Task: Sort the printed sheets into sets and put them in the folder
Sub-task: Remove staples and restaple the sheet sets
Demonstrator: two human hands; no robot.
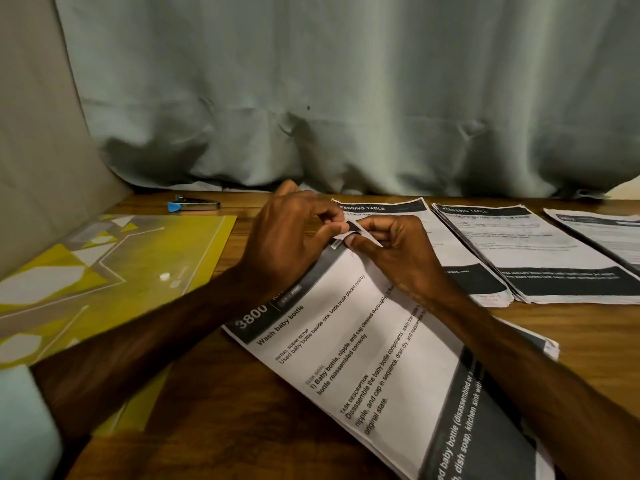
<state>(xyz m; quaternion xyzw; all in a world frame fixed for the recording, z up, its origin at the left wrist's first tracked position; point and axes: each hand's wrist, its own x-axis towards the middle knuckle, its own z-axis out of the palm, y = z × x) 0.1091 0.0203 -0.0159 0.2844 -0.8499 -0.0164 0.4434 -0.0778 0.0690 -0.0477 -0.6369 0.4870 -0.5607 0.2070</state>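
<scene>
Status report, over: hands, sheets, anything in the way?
Both left hand and right hand pinching top corner of white printed sheet stack. Flat at left, yellow patterned folder. Nothing blocking.

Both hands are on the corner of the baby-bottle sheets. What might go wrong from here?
1. The left hand and right hand both pinch the curled top corner of the baby-bottle set; pulling may tear it.
2. Its right edges fan out beyond the right forearm, so sheets could slip out of order.
3. The nearest sorted stack lies close to the right hand; a nudge might mix sets.
</scene>
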